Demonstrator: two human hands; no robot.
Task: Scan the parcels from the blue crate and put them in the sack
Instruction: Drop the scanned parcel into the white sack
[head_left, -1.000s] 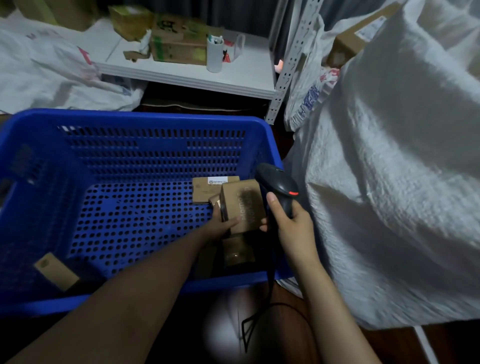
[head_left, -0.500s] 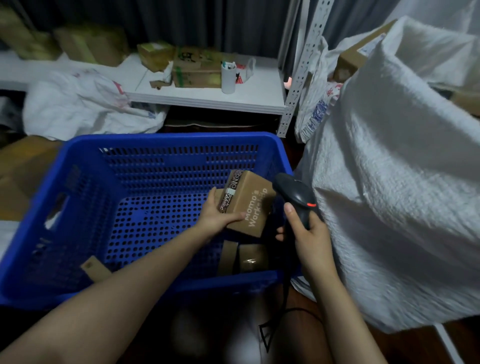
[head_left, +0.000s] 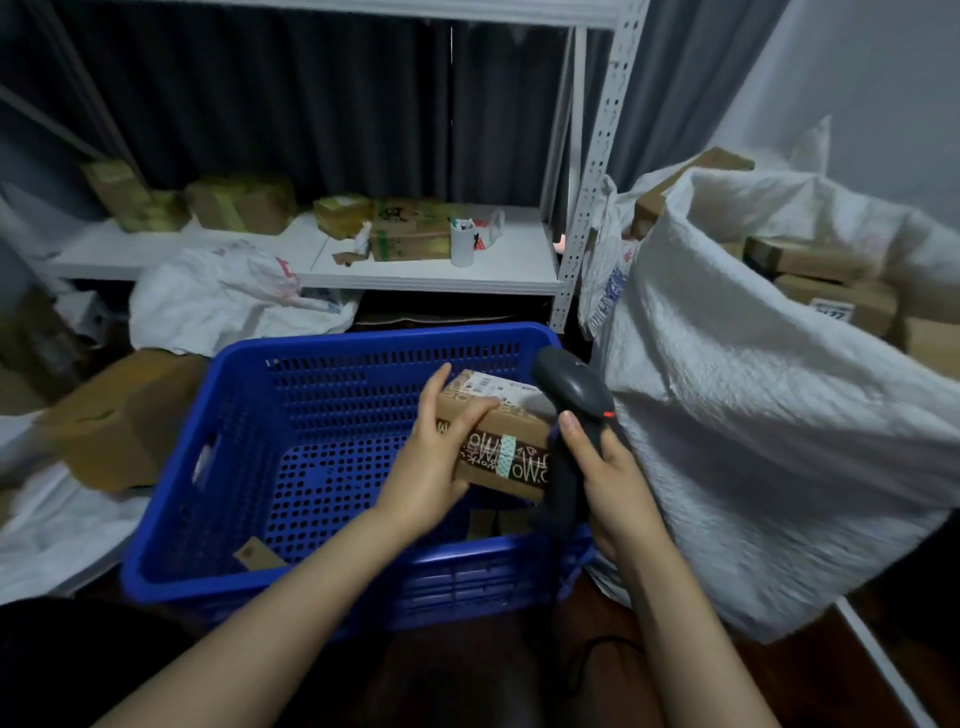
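Now the left grip (head_left: 431, 462) holds the brown taped cardboard parcel (head_left: 504, 441) above the blue plastic crate (head_left: 363, 338); the right grip (head_left: 608, 483) clasps the black scanner (head_left: 571, 384). Probably light, stiff; hold its short ends.

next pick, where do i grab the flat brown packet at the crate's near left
Probably pinch the flat brown packet across its long edges, down from above: it lies flat on the blue crate floor by the near wall, which blocks a sideways reach.
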